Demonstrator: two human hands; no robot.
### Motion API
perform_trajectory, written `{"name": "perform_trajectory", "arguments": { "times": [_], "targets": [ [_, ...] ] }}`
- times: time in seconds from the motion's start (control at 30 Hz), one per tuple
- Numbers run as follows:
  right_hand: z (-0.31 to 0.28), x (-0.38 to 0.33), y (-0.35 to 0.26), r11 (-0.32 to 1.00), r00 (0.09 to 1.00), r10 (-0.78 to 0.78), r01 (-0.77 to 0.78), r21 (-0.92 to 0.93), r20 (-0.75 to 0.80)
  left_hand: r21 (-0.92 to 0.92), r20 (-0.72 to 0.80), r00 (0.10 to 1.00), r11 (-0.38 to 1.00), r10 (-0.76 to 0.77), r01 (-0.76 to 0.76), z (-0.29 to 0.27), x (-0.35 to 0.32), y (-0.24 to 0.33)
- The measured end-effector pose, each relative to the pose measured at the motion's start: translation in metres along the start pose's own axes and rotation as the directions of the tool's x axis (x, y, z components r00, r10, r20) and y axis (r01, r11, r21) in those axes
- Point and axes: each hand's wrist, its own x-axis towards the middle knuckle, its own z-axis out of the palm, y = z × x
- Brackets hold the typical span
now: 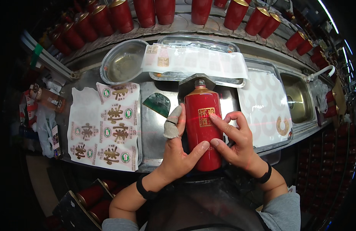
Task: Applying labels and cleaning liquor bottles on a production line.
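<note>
A glossy red bottle (201,150) with a gold shoulder lies in front of me, its neck pointing away against a dark angular rest (185,86). My left hand (177,150) grips its left side, thumb across the lower front; a grey cloth cot (171,125) covers one finger. On the bottle's front is a square gold decal (204,120). My right hand (237,142) is closed about the right side, index fingertip on the decal's right edge and thumb lower on the bottle. Left of the bottle lies a dark green rounded scraper-like piece (157,104).
A decal sheet (80,115) lies left; another strip (193,61) spans a metal tray. A steel bowl (122,65) stands behind. At right are a tray with a backing sheet (259,100) and a sink (299,96). Red bottles (145,13) line the slatted conveyor at the back.
</note>
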Motion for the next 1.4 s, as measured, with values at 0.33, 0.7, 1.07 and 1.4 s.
{"name": "perform_trajectory", "arguments": {
  "times": [0.33, 0.7, 1.07, 1.4],
  "targets": [
    [0.001, -0.001, 0.001, 1.000, 1.000, -0.006, 0.007, 0.022, -0.016, -0.089, -0.028, 0.998, 0.994, -0.058, 0.055, 0.002, -0.002, 0.001],
    [0.000, -0.001, 0.001, 1.000, 1.000, -0.012, 0.012, -0.004, -0.020, -0.130, -0.010, 0.996, 0.988, -0.083, 0.081, 0.002, -0.003, 0.000],
    [-0.024, 0.015, 0.050, 0.317, 0.598, 0.800, -0.489, 0.813, 0.047, -0.113, -0.009, 0.998, 0.992, -0.063, 0.062, 0.005, -0.002, -0.003],
    [-0.029, 0.002, 0.009, 0.969, 0.994, 0.103, -0.090, 0.232, -0.045, -0.135, 0.025, 0.999, 0.990, -0.033, 0.036, 0.003, -0.002, 0.001]
  ]
}}
